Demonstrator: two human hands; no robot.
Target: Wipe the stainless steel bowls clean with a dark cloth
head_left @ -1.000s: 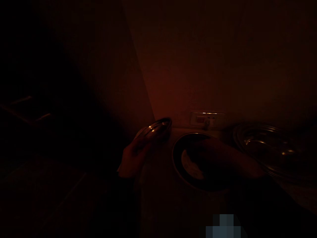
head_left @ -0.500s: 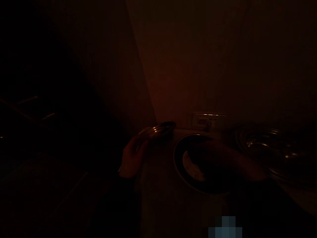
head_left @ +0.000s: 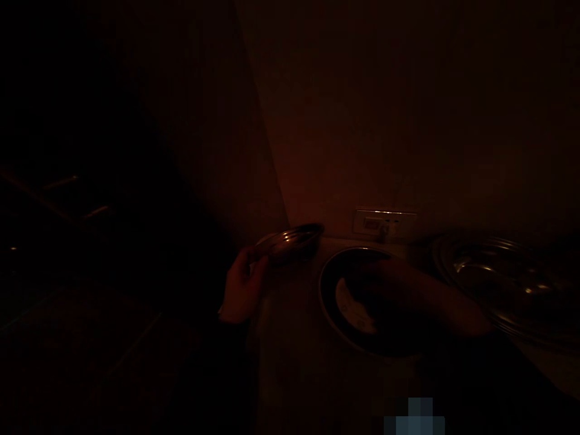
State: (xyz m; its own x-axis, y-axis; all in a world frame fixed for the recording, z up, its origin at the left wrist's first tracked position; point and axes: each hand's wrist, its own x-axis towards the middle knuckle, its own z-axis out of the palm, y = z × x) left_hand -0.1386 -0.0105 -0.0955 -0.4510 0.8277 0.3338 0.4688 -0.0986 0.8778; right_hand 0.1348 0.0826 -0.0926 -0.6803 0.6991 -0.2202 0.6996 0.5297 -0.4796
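The scene is very dark. A shiny, shallow metal bowl [head_left: 296, 237] stands tilted near the wall corner, and my left hand [head_left: 242, 287] grips its near-left edge with the thumb and fingers. To the right sits a round dark pan [head_left: 322, 296]. Inside lies a pale, flat piece that looks like flatbread [head_left: 356, 307], its far side covered by shadow and my arm. My right hand [head_left: 392, 278] reaches in from the right over the pan. Its fingers are lost in the dark, so whether they touch the pale piece does not show.
Large shiny round metalware [head_left: 493, 278] stands at the right of the counter [head_left: 290, 332]. On the back wall, behind the pan, is a socket panel [head_left: 385, 223] with what looks like a plug in it. The counter's left edge drops to a dark floor.
The view has shifted slightly, so everything sits a little further right. Both hands stay in nearly the same places, the left still on the metal bowl and the right over the pan.
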